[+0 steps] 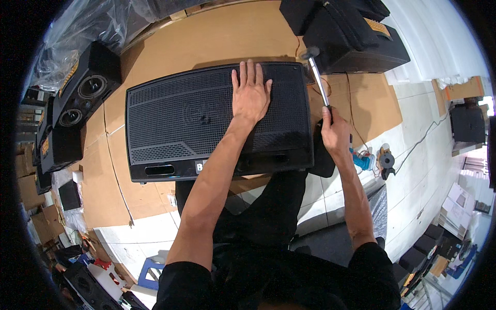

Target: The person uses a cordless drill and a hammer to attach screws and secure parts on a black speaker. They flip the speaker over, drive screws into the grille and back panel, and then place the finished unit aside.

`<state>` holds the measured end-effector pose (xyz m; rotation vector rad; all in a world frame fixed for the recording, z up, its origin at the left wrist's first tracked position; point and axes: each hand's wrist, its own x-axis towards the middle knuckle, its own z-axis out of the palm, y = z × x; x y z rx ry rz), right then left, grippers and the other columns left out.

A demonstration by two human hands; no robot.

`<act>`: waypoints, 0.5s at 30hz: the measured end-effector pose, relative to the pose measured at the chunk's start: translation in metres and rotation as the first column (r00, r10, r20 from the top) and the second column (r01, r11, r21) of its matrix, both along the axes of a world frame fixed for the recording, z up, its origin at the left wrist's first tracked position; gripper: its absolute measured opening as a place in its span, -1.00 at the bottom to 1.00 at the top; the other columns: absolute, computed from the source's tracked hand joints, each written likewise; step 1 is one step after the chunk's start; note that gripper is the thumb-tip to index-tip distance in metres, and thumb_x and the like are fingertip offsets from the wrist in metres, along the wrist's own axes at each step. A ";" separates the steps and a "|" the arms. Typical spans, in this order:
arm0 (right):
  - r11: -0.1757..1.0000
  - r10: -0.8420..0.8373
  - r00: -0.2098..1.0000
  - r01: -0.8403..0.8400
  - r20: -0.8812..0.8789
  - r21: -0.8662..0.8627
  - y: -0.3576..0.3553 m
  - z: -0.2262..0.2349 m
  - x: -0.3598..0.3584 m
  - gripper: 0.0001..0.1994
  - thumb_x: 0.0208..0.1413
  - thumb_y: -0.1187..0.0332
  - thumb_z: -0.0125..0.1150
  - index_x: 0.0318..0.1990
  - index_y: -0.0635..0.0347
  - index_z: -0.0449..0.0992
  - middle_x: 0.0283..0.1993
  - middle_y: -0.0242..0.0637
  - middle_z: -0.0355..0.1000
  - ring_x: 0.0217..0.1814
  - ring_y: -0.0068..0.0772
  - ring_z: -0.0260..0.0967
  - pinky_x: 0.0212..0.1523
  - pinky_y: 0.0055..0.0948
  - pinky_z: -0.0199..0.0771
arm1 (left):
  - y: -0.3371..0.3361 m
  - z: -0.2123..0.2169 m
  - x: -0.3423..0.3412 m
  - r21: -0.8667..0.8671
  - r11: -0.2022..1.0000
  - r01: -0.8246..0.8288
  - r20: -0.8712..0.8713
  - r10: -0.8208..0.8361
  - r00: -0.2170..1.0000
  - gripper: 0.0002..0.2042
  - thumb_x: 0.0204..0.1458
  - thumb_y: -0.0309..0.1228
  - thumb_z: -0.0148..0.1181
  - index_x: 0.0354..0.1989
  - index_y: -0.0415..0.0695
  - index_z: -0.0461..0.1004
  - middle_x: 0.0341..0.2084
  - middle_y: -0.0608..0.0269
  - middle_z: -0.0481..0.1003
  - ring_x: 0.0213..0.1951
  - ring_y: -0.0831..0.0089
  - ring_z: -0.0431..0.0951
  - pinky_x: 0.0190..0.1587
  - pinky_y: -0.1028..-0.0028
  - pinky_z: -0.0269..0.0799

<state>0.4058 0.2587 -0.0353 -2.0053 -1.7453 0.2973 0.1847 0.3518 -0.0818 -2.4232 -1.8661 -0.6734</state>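
A large black speaker cabinet (175, 124) lies face up on brown cardboard, its metal mesh grille on top. My left hand (250, 93) rests flat on the grille near its far right corner, fingers spread. My right hand (335, 133) grips the black handle of a hammer (318, 77) with a silver shaft. The hammer's head hovers just past the cabinet's far right corner.
Black speakers (85, 90) stand at the left, with more below them. Black cases (351, 33) sit at the far right. A blue tool (364, 161) and a small black round part (386, 160) lie on the white floor by my right arm. A blue stool (150, 271) is at lower left.
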 end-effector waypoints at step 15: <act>0.993 -0.109 0.992 0.112 0.067 -0.034 -0.001 0.012 -0.006 -0.65 0.30 0.15 -0.09 -0.31 0.29 0.43 -0.57 0.15 0.40 -0.46 0.25 0.40 -0.45 0.02 0.38 | 0.001 0.000 0.000 0.028 1.000 -0.013 -0.038 0.014 0.999 -0.46 0.26 -0.13 -0.20 0.25 -0.32 0.20 0.29 -0.12 0.12 0.34 -0.01 0.04 0.35 0.01 -0.11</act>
